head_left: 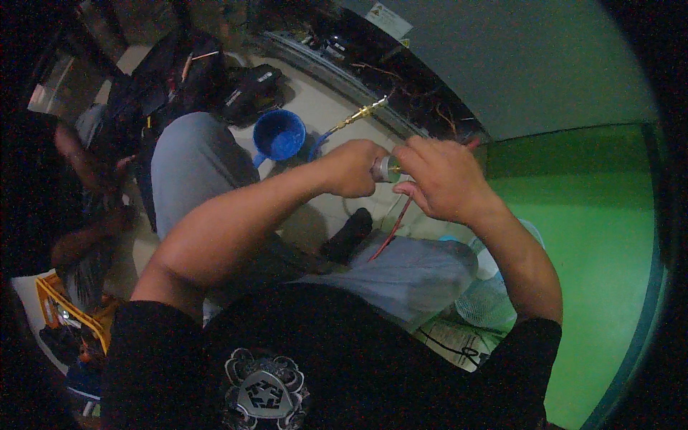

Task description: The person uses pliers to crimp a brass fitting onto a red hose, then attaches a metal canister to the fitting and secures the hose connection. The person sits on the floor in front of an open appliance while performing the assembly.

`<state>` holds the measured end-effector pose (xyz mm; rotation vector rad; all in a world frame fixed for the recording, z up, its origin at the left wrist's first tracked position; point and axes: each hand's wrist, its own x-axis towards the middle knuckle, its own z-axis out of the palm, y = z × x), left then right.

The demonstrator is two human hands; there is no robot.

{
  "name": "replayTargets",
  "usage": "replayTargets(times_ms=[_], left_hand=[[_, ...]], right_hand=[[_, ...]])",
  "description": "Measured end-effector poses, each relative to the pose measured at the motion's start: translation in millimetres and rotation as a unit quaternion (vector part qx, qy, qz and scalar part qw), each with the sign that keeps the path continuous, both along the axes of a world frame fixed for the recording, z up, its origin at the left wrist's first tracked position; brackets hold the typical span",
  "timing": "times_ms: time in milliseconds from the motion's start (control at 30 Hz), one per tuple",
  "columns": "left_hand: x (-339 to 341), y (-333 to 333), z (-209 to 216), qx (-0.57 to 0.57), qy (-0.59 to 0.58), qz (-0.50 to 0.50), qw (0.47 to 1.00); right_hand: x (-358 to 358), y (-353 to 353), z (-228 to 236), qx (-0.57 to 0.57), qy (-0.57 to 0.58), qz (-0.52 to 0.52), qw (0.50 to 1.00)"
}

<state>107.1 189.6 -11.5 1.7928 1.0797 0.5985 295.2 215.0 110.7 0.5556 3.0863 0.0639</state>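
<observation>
My left hand (pixel 356 168) is closed around a small cylinder with a silver-grey rim (pixel 387 169); the rest of it is hidden in my fist. Facing it, my right hand (pixel 443 178) is curled with its fingertips close by the cylinder's rim. A thin reddish-brown tube (pixel 390 235) runs under my right palm and appears gripped there, slanting down over my leg. Beyond my left hand lies a brass torch nozzle (pixel 360 115) on a blue hose (pixel 319 144). A blue plastic mug (pixel 279 135) stands to its left on the tiled floor.
A low dark ledge (pixel 387 75) with wires runs along the far side. At right stands a green panel (pixel 573 272), with a mesh-like white basket (pixel 491 301) by my right elbow. A dark bag (pixel 190 72) and another person's arm (pixel 79 158) are at left, above a yellow-framed item (pixel 75 312).
</observation>
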Motion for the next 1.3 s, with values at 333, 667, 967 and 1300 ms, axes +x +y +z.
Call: replayTargets(times_ms=[333, 667, 967, 1300], left_hand=[[-3, -5, 7, -0.038, -0.027, 0.015, 0.999], [-5, -3, 4, -0.025, -0.019, 0.012, 0.999], [-5, -6, 7, -0.023, -0.037, 0.025, 0.999], [-5, -5, 9, -0.021, -0.034, 0.028, 0.999]], right_hand=[[-5, -2, 0, 0.009, -0.097, -0.044, 0.994], [-12, -2, 9, -0.011, -0.096, -0.039, 0.995], [-8, -5, 7, 0.020, -0.055, -0.015, 0.998], [-4, -3, 3, 0.048, 0.011, 0.030, 0.998]])
